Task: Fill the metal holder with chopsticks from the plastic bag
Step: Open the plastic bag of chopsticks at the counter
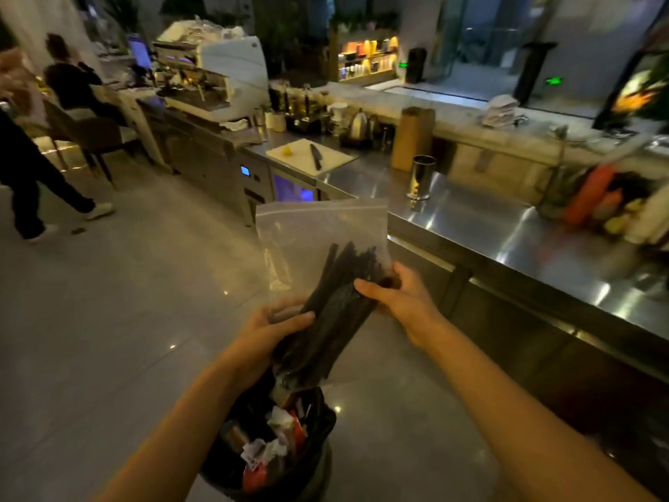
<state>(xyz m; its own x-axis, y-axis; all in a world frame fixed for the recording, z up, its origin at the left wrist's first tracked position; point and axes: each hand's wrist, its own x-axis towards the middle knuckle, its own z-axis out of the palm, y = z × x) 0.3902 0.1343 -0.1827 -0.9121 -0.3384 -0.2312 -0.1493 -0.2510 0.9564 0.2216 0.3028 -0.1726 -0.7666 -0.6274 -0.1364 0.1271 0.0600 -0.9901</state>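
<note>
Left hand (pixel 278 322): grip closed on plastic bag (pixel 318 240) | Right hand (pixel 396 297): grip closed on bag's far side | Chopsticks (pixel 336 302): dark bundle inside bag, above bin (pixel 275 440) | Metal holder (pixel 421 177): upright on tabletop (pixel 506 230), well apart

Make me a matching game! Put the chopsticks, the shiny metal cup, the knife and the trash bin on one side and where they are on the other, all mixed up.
Things:
1. chopsticks
2. metal holder
3. knife
4. trash bin

Places:
A. on the white cutting board
B. on the floor below the hands
C. inside the plastic bag
D. standing on the steel counter

Pairs: 1-C, 2-D, 3-A, 4-B
</note>
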